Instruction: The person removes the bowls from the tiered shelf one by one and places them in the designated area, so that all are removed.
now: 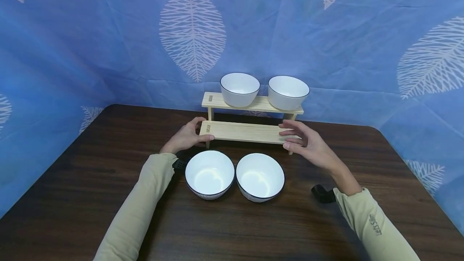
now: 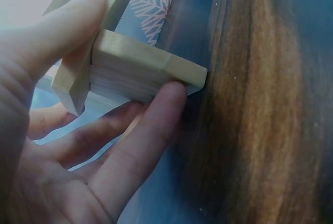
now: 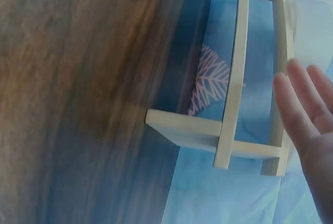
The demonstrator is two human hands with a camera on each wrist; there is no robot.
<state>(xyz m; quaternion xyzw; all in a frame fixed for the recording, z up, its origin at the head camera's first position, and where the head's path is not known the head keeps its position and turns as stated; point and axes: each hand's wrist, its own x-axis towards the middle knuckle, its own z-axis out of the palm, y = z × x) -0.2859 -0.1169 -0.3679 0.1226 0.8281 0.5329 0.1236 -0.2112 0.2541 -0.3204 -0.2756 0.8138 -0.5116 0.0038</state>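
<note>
A pale two-tier wooden rack (image 1: pixel 243 131) stands toward the back of the table. My left hand (image 1: pixel 185 136) grips the left end of its lower board, thumb along the board and fingers against the leg (image 2: pixel 138 73). By the right end of that board, my right hand (image 1: pixel 309 143) has its fingers extended and holds nothing; the right wrist view shows these fingers (image 3: pixel 299 104) beside the rack. On the upper board sit two white, dark-rimmed bowls, a left one (image 1: pixel 240 88) and a right one (image 1: pixel 288 92). The lower board bears nothing.
In front of the rack, two more white bowls, a left one (image 1: pixel 210 174) and a right one (image 1: pixel 260 177), stand side by side on the dark wooden table (image 1: pixel 308 233). Behind it hangs a blue leaf-patterned cloth (image 1: pixel 253 31).
</note>
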